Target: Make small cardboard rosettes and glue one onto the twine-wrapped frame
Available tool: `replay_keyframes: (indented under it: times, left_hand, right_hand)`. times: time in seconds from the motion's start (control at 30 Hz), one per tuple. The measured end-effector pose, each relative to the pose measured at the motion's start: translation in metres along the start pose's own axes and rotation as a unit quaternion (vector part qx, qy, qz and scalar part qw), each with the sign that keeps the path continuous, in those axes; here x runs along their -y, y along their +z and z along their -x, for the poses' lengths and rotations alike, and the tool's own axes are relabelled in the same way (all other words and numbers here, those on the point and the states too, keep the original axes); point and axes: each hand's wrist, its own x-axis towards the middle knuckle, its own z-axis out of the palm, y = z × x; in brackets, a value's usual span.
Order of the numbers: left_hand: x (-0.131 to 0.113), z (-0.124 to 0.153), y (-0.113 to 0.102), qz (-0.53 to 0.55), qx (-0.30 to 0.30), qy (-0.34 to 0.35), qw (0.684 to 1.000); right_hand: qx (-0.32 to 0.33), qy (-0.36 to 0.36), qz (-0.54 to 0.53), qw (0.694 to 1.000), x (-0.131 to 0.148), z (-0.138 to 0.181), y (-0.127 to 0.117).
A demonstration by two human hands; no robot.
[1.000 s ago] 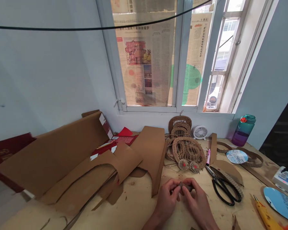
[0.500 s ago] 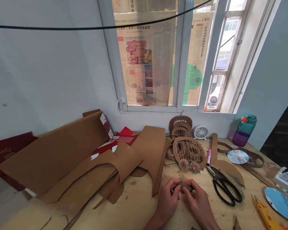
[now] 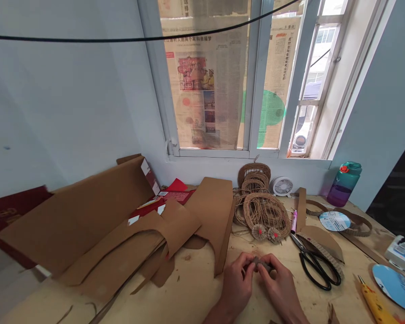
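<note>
Between my two hands is a small grey-brown strip (image 3: 257,260), perhaps folded cardboard; the fingers cover most of it. My left hand (image 3: 238,280) pinches its left end with thumb and forefinger. On its right end, my right hand (image 3: 279,281) is closed, thumb pressed on the near side. The fingertips of both hands almost meet just above the wooden table (image 3: 189,292). Beyond them lie coiled twine pieces (image 3: 266,211) with two small pleated rosettes (image 3: 259,231) that have red centres. Black-handled scissors (image 3: 319,267) rest to the right of my right hand.
Cut cardboard sheets (image 3: 209,202) pile up on the left. At the right are a yellow glue gun (image 3: 374,301), a blue disc (image 3: 398,285), a white power strip (image 3: 403,254) and a bottle (image 3: 344,184). A pink marker (image 3: 294,221) and small fan (image 3: 282,186) stand behind the scissors.
My fingers have drawn closer together over the small strip, hiding more of it. Nothing else on the table has moved.
</note>
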Motion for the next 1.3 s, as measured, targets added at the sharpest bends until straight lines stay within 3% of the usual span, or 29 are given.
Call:
replay_keyframes:
  times: [0.87,1.3]
  left_hand:
    - [0.007,0.006,0.006,-0.131,-0.048,0.057,0.989]
    - [0.014,0.009,0.012,-0.154,-0.056,0.080,0.983]
  right_hand:
    - [-0.023,-0.014,-0.004,1.000,0.012,0.006,0.000]
    - [-0.011,0.002,-0.029,1.000,-0.005,0.002,0.004]
